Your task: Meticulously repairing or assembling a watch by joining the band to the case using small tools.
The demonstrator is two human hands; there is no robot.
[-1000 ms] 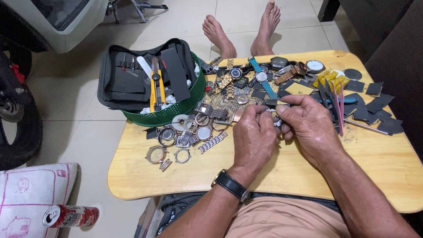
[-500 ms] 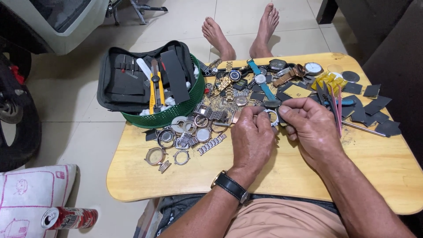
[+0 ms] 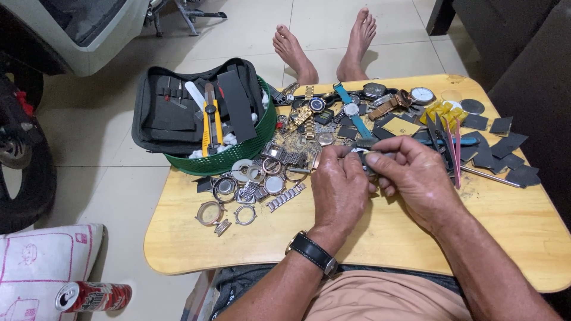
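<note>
My left hand (image 3: 339, 190) and my right hand (image 3: 413, 175) meet over the middle of a low wooden table (image 3: 392, 238). Together they pinch a small metal watch part (image 3: 361, 156) between thumbs and fingertips; most of it is hidden by the fingers. A black wristwatch (image 3: 312, 252) sits on my left wrist. Just beyond the hands lies a pile of watches and straps (image 3: 351, 107), one with a blue strap. Left of the hands are several loose watch cases, rings and a metal bracelet piece (image 3: 285, 197).
A green basket (image 3: 238, 157) holding an open black tool case (image 3: 190, 110) with a yellow-handled cutter overhangs the table's left corner. Dark square pads (image 3: 505, 148) and tweezers (image 3: 455, 154) lie at right. My bare feet (image 3: 324, 44) rest beyond the table. A drink can (image 3: 95, 295) lies on the floor.
Both hands stay together on the small part, with the fingers shifting slightly around it. Nothing on the table has moved.
</note>
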